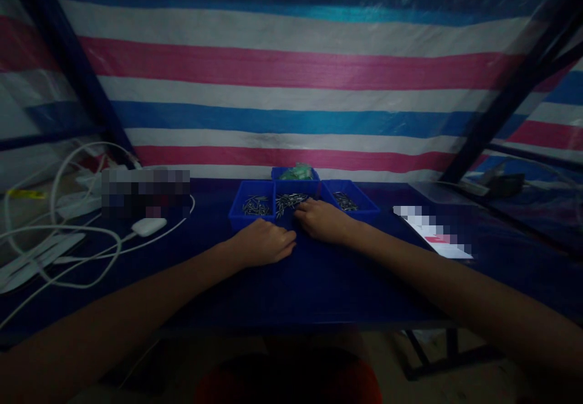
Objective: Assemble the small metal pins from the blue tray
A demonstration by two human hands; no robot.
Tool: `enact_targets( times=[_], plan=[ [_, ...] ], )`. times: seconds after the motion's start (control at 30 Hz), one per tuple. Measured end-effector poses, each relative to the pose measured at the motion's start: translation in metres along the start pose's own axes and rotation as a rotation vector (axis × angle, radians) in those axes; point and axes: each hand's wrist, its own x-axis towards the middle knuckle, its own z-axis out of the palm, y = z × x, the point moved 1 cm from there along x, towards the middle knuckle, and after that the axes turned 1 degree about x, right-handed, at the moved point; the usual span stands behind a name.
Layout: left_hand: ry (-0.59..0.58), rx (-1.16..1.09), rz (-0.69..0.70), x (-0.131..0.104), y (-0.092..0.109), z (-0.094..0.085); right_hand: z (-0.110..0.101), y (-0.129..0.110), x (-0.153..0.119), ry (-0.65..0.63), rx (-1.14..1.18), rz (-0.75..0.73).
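Observation:
Three blue bins stand side by side: the left bin (234,208), the middle bin (296,184) and the right bin (367,203). Each holds a heap of thin metal pieces like screws or nails (255,205). My right hand (325,220) is at the front of the middle bin, fingers curled down by its metal pieces. Just in front of the left and middle bins, my left hand (268,242) is low over the table, its fingers bent and pressed together. Dim light and the backs of my hands hide whatever either one holds.
Behind the middle bin, another blue bin (276,173) holds a greenish plastic bag (297,172). White cables (109,234) and a white plug-like piece (149,226) lie at left. A bright blurred-out sheet or screen (449,249) lies at right on the blue table (319,294).

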Motion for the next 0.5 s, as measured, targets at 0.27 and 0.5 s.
enact_targets(
  times=[0.27,0.5],
  plan=[
    [-0.013,-0.01,-0.026,0.001,-0.001,-0.001,0.014,-0.007,0.037,-0.029,0.072,-0.061],
    [-0.022,0.003,-0.014,0.0,0.0,-0.001,0.01,-0.001,0.021,-0.007,0.087,-0.036]
  ],
)
